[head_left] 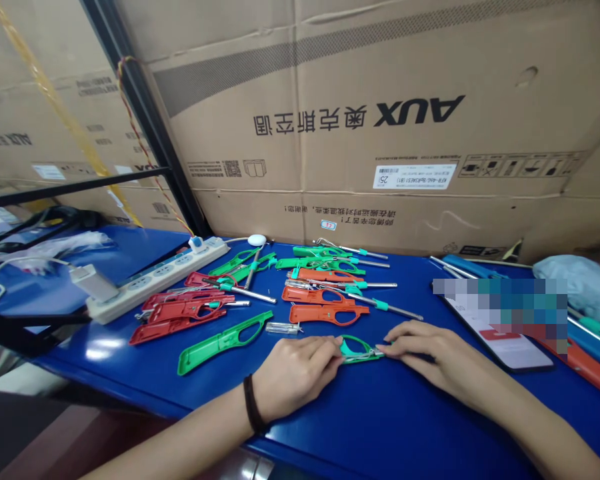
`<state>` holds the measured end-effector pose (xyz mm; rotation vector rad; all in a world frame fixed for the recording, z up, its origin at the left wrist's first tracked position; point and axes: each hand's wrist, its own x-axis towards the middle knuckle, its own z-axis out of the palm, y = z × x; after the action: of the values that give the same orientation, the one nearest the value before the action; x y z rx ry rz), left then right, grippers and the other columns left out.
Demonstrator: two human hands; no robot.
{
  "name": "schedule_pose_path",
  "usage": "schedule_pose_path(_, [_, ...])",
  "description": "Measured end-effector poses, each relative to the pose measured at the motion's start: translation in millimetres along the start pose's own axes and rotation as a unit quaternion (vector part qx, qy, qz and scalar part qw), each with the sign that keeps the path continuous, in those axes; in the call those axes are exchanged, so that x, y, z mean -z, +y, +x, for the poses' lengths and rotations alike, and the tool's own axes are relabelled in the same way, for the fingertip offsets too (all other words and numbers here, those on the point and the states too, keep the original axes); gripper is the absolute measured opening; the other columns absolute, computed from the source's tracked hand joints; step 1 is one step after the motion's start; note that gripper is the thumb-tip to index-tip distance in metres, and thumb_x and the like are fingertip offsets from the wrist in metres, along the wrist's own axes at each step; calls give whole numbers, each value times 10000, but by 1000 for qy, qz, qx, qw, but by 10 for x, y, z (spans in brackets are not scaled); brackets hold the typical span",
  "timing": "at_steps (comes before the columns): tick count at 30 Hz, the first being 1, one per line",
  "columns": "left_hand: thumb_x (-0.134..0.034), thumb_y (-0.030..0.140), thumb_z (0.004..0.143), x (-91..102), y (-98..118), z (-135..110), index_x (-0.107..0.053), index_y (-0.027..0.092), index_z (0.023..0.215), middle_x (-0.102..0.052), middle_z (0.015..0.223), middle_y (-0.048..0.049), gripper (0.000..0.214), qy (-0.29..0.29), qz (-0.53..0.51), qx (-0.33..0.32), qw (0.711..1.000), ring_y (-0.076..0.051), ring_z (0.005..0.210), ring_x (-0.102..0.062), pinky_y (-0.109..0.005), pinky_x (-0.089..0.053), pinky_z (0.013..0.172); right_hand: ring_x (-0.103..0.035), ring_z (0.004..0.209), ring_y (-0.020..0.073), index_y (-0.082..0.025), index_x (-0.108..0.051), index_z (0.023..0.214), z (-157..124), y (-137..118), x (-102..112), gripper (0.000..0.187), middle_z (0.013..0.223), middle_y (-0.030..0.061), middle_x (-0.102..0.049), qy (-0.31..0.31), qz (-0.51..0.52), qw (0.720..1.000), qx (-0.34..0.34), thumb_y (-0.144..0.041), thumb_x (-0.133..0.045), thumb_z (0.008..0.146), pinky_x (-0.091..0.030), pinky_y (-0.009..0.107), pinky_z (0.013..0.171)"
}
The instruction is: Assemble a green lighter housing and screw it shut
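Observation:
Low over the blue table, my left hand is closed around the handle end of a green lighter half-shell, hiding much of it. A teal trigger piece and a thin wire or metal strip show inside the shell. At its other end, my right hand pinches a small metal part between thumb and fingertips. Just beyond my left hand lies a clear lighter fuel tank. To the left rests another green half-shell, its hollow side up. Orange half-shells lie behind my hands.
Red half-shells and lighter parts with metal tubes spread across the blue table. A white power strip runs along the left. On the right are a phone and finished-looking lighters. A large cardboard box stands behind.

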<state>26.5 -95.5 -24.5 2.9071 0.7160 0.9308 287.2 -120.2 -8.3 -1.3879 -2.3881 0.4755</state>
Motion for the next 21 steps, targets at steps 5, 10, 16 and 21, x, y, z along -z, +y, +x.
schedule_pose_path(5, [-433,189,943,0,3,-4,-521,159,917,-712,865,-36,97,1,-7,17,1000,-146,775,-706,-221,-575,676,-630,970,230,-336,-709,997,-29,-40,-36,313,1096,42,-659,2,-88,996,15,-165,-482,866,-485,405,857])
schedule_pose_path(10, [-419,186,945,2,7,-5,-518,163,900,-706,825,-29,111,0,-6,22,1000,-137,751,-702,-210,-566,668,-609,1001,288,-316,-703,1036,2,-133,-67,391,1111,75,-660,4,-174,983,51,-80,-521,784,-486,471,842])
schedule_pose_path(16, [-418,208,946,6,-19,-17,-520,170,913,-709,851,-38,114,-8,-7,26,1000,-142,738,-699,-215,-561,644,-581,1063,338,-245,-759,803,176,-301,107,244,1135,117,-655,-39,-142,989,8,-107,-575,722,-465,501,865])
schedule_pose_path(21, [-406,220,961,82,-41,-4,-532,169,917,-705,964,-58,143,-17,-3,-2,1000,-144,849,-686,-233,-556,735,-579,1071,324,-268,-748,870,206,-398,245,276,1168,85,-647,-31,-134,990,-11,-101,-594,713,-409,510,922])
